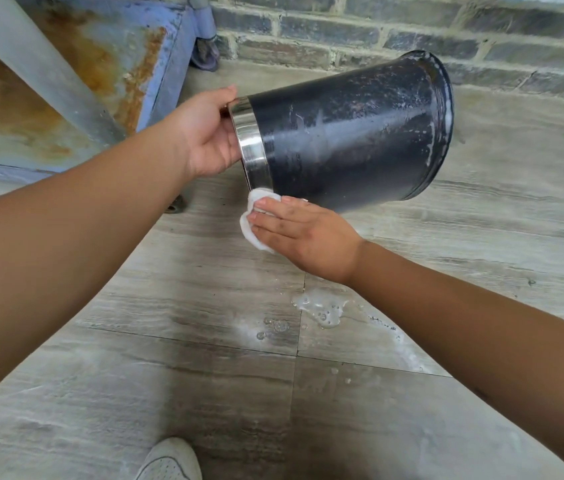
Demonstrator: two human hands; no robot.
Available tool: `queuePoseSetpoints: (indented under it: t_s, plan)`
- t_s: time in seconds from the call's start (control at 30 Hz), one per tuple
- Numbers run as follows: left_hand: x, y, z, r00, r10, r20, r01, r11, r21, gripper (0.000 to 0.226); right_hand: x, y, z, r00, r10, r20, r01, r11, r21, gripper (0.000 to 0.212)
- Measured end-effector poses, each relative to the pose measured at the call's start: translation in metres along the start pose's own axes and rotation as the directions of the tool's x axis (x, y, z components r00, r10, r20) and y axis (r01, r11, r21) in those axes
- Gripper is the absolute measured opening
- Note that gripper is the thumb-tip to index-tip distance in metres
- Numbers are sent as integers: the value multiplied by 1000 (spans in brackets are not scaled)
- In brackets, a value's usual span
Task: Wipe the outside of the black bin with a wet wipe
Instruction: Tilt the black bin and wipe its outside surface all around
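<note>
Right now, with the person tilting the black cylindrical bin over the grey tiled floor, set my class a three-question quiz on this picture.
1. True or false: the black cylindrical bin stands upright on the grey tiled floor.
2. Which hand holds the white wet wipe? A) left hand B) right hand
3. Fill in: the left hand grips the bin at its shiny ____ rim band.

Key:
1. False; it is tipped on its side and held up.
2. B; it presses the wipe against the bin's lower side by the band.
3. Metal (silver).
</note>
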State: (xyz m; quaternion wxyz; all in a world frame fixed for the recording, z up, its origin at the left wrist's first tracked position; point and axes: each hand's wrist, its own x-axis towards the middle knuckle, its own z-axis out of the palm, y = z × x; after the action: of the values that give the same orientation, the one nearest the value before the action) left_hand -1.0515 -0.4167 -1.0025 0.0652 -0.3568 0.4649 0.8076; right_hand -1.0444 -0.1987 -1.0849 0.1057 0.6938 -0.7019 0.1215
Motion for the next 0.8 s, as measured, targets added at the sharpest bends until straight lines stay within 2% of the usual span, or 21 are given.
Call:
queuePoseSetpoints:
  t_s: [0.13, 0.23, 0.37, 0.5, 0.57, 0.67, 0.8]
  plan:
    - [-7, -19, -10, 995, 58, 81, -67, 990, 120, 38, 0, 4, 11, 1000, 9, 28, -10, 999, 35, 43]
    - [-5, -34, -7, 984, 127, 123, -143, 981, 131, 36, -2, 13, 17, 994, 38, 107, -43, 998, 46, 43]
    - [4, -47, -3, 976, 212, 43, -216, 959, 185, 24, 2, 24, 26, 949, 148, 277, -161, 987, 24, 43]
    - [14, -53, -11, 981, 188, 44, -193, 941, 278, 25, 11, 22, 33, 907, 202, 370, -190, 979, -70, 45]
    - [17, -52, -15, 980, 186, 75, -200, 940, 277, 30, 10, 18, 36, 896, 221, 385, -203, 975, -88, 42]
    - [23, -49, -16, 977, 207, 50, -213, 950, 228, 30, 1, 13, 40, 872, 245, 423, -213, 969, -123, 38]
    - [25, -50, -14, 977, 212, 20, -212, 961, 177, 23, -8, 12, 40, 830, 348, 435, -326, 937, -126, 36]
